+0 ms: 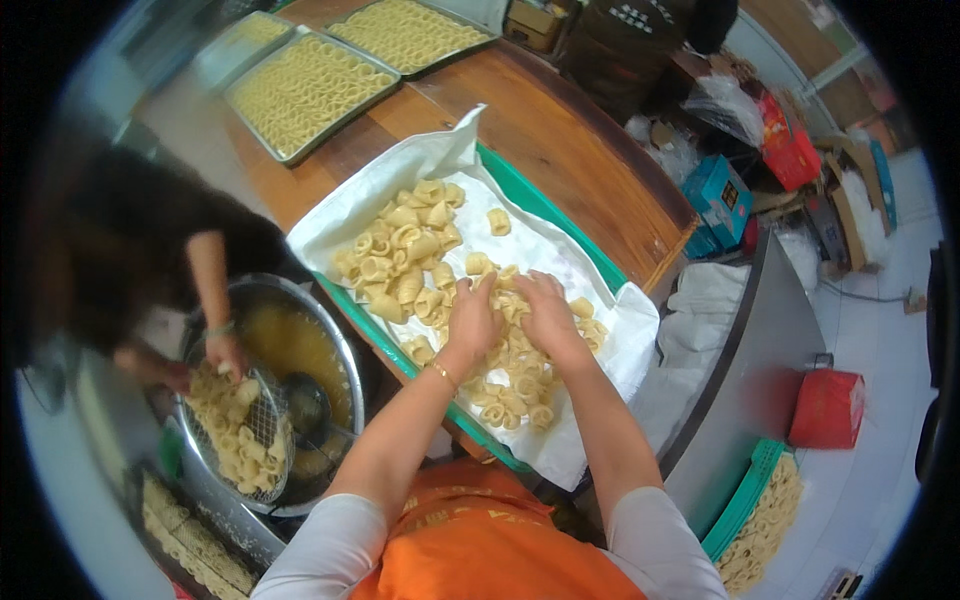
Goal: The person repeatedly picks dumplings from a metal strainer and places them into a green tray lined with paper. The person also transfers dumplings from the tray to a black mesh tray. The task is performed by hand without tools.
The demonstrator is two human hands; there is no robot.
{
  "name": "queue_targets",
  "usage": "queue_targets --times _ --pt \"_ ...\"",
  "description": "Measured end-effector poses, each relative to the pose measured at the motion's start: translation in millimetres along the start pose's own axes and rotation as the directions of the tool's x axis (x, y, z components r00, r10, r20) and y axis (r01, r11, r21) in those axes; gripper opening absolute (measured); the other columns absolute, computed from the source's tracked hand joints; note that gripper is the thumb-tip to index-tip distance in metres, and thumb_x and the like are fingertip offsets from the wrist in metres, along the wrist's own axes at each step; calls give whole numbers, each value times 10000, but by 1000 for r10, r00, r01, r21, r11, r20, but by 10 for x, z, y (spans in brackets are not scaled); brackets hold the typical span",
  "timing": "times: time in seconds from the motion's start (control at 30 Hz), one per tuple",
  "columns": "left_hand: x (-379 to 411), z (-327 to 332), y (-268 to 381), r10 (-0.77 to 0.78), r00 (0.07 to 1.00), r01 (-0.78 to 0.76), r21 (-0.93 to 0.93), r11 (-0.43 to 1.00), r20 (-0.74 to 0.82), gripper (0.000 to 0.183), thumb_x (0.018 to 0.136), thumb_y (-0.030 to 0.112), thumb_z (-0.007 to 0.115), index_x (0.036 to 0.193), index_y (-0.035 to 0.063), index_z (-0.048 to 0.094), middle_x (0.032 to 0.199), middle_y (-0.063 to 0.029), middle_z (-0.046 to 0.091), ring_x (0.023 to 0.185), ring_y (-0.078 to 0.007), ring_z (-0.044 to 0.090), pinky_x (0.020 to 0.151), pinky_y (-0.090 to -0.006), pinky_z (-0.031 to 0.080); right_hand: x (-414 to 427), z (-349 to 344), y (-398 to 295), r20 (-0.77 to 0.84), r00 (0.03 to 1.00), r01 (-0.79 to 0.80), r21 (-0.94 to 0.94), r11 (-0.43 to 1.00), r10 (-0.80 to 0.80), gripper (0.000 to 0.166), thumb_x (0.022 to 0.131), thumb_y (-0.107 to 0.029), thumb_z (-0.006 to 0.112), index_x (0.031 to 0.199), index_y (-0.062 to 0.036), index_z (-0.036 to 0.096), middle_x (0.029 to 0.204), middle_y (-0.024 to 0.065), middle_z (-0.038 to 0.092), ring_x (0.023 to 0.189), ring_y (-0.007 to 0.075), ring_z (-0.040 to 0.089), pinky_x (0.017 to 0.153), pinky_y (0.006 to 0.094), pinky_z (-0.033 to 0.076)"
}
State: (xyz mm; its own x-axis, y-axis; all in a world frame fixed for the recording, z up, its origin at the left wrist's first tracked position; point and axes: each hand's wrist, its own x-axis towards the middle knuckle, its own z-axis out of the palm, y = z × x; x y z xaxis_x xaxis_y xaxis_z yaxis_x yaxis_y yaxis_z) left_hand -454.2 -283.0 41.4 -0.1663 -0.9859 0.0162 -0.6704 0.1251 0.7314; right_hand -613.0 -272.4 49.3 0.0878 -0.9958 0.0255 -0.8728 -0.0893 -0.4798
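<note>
Both of my hands reach into a green plastic tray (551, 214) lined with white cloth (405, 161). My left hand (474, 319), with a bracelet at the wrist, rests among curled, pale yellow dough pieces (409, 251) with its fingers apart. Close beside it, my right hand (546, 311) spreads its fingers over the right part of the pile. The palms and what lies under them are hidden. More curls (517, 394) lie between my forearms, partly overlapping. A single curl (499, 222) sits apart on the cloth beyond my hands.
Metal trays of small dough rings (311, 97) stand on the wooden table (555, 127). At left, another person's hands (225, 356) are at a wire strainer (270, 420) of curls over a metal pot of oil (352, 360). A grey panel (757, 360) rises at right, beside another green tray (742, 499).
</note>
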Motion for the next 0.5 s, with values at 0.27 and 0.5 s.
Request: queue_targets --times 0.27,0.5 --pt "-1551 -1186 -490 -18 970 -53 -286 957 -241 119 840 -28 580 954 6 567 919 -166 583 858 -364 606 745 -419 500 -645 109 -1092 -47 978 210 221 952 -205 408 783 11 607 1191 -14 602 1143 219 599 1089 410 552 949 456 453" --pt "-2962 -2165 -1344 -366 768 221 -319 921 -525 217 823 -35 592 1032 20 590 963 -144 588 828 -325 616 735 -378 520 -968 1056 -2727 152 720 547 475 689 -677 411 758 13 659 1164 -33 609 1124 179 605 1070 377 579 931 429 480"
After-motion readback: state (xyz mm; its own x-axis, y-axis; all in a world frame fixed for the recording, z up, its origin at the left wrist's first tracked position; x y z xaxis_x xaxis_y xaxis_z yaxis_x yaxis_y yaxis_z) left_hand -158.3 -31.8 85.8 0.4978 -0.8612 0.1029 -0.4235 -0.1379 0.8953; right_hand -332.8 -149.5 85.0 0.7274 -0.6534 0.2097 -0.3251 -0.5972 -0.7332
